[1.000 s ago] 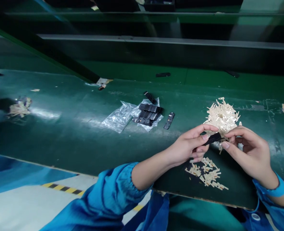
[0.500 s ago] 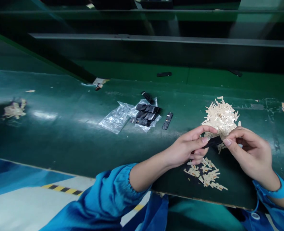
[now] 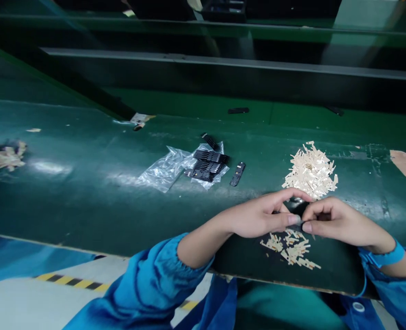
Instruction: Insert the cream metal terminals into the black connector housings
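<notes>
My left hand [image 3: 268, 213] is closed on a black plastic part [image 3: 295, 205], which shows only partly between the thumb and the bent index finger. My right hand [image 3: 340, 222] meets it from the right, thumb and index finger pinched at the part's end; whatever they pinch is too small to make out. Just beyond both hands lies a heap of small cream-coloured strips [image 3: 311, 169]. Nearer to me, below the fingers, a smaller scatter of cream strips with coppery marks [image 3: 297, 250] rests on the green table [image 3: 147, 220].
Left of the hands, a stack of black plastic parts [image 3: 209, 162] lies on a clear plastic bag [image 3: 164, 169]. One loose black part [image 3: 237, 174] is beside it. A pale pile [image 3: 8, 157] sits far left, a dark post [image 3: 86, 87] behind.
Both hands have come lower and closer together, with the black part now largely hidden by the fingers. My right hand has moved toward the left thumb. The camera view has shifted slightly.
</notes>
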Tool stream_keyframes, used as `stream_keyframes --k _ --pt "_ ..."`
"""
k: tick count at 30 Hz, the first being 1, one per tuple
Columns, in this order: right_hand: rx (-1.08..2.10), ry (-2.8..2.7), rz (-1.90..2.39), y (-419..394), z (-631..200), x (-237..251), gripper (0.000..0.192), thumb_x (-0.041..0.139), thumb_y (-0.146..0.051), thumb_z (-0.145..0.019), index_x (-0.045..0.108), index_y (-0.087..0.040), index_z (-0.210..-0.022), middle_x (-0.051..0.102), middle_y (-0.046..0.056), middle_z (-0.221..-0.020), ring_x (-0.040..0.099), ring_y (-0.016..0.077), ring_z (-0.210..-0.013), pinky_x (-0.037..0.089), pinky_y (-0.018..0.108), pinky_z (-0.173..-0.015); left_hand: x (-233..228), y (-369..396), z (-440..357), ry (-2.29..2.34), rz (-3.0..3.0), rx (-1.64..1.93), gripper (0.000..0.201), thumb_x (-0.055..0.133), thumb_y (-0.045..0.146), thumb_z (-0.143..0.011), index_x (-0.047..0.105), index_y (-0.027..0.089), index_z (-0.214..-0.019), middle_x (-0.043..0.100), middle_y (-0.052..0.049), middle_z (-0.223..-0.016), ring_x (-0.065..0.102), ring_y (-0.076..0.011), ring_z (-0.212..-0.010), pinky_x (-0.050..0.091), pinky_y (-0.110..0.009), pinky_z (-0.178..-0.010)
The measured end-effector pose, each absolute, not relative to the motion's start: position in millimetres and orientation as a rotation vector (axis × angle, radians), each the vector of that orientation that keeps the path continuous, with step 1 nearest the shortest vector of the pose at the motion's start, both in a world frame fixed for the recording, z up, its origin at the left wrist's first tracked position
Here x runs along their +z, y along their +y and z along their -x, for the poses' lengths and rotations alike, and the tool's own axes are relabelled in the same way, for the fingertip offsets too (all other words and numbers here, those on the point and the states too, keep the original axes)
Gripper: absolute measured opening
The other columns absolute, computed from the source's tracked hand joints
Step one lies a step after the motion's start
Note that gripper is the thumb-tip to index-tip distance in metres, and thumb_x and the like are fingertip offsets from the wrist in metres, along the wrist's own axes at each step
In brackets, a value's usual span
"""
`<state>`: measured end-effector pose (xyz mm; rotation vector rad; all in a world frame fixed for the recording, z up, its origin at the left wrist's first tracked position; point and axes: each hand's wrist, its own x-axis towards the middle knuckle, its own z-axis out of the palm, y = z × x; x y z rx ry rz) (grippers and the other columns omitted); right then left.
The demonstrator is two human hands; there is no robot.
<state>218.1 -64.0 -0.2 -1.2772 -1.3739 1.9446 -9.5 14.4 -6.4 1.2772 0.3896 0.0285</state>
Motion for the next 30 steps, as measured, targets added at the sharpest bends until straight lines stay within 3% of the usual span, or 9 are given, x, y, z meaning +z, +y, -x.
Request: stream_keyframes --k 3,6,10,14,18,24,27,30 --pt "1.774 -1.354 1.453 -60 -227 0 0.032 0.08 -0.047 -0.085 0.075 -0.018 -0.074 0.06 -0.002 -0.06 0.047 0.0113 -0.054 0.038 0.024 -0.05 -9 13 7 0.628 -1.474 0.212 0.055 0.05 0.041 -0.105 0.04 0.018 -0.153 0.057 0.003 -0.069 0.051 -0.0124 -0.057 0.041 -0.024 -0.053" --pt "1.351 -1.066 1.645 -51 -249 -3 0.035 0.083 -0.053 -0.08 0.079 -0.018 -0.079 0.066 0.001 -0.065 0.049 0.0113 -0.052 0.039 0.022 -0.044 -12 15 6 0.826 -1.631 0.446 0.055 0.05 0.042 -0.105 0.042 0.016 -0.152 0.065 -0.003 -0.09 0.059 -0.014 -0.07 0.045 -0.026 -0.062" --pt "1.247 -0.893 1.692 -41 -270 -15 0.052 0.081 -0.059 -0.08 0.079 -0.019 -0.112 0.077 0.013 -0.109 0.063 0.0168 -0.069 0.049 0.023 -0.045 -13 15 6 0.853 -1.722 0.517 0.046 0.049 0.041 -0.105 0.054 0.016 -0.143 0.067 -0.003 -0.09 0.058 -0.0132 -0.067 0.043 -0.027 -0.06" --pt "1.186 -1.094 1.814 -43 -270 -23 0.048 0.082 -0.054 -0.08 0.081 -0.017 -0.11 0.075 0.007 -0.081 0.058 0.016 -0.061 0.045 0.024 -0.047 -14 16 8 0.901 -1.907 0.507 0.032 0.053 0.035 -0.102 0.069 0.016 -0.124 0.069 -0.003 -0.087 0.057 -0.0134 -0.067 0.042 -0.028 -0.062" --pt "0.84 -1.341 1.797 -52 -267 -19 0.033 0.081 -0.049 -0.083 0.081 -0.02 -0.097 0.071 0.004 -0.075 0.058 0.017 -0.063 0.045 0.029 -0.055 -10 24 18 0.968 -2.117 0.415 0.024 0.06 0.031 -0.098 0.074 0.017 -0.111 0.068 -0.004 -0.086 0.06 -0.0177 -0.077 0.04 -0.03 -0.068" --pt "1.144 -2.08 1.609 -69 -236 -11 0.018 0.07 -0.039 -0.095 0.08 -0.025 -0.101 0.067 -0.001 -0.064 0.057 0.016 -0.053 0.039 0.029 -0.052 0 32 31 0.727 -2.23 0.072 0.016 0.07 0.027 -0.092 0.077 0.02 -0.105 0.064 -0.002 -0.084 0.058 -0.0163 -0.074 0.033 -0.029 -0.063" --pt "1.069 -2.272 1.591 -76 -214 -15 0.021 0.07 -0.03 -0.095 0.075 -0.025 -0.115 0.068 -0.002 -0.063 0.059 0.0171 -0.053 0.034 0.03 -0.053 -2 25 27 0.55 -2.251 -0.015 0.02 0.075 0.03 -0.091 0.075 0.023 -0.11 0.066 -0.002 -0.091 0.062 -0.0188 -0.084 0.034 -0.029 -0.066" --pt "1.062 -2.313 1.548 -80 -204 -20 0.017 0.07 -0.023 -0.092 0.074 -0.024 -0.108 0.066 -0.002 -0.063 0.057 0.0167 -0.052 0.031 0.03 -0.053 -6 16 18 0.465 -2.312 -0.066 0.016 0.078 0.031 -0.09 0.073 0.022 -0.103 0.065 -0.002 -0.093 0.061 -0.0202 -0.089 0.034 -0.03 -0.066"
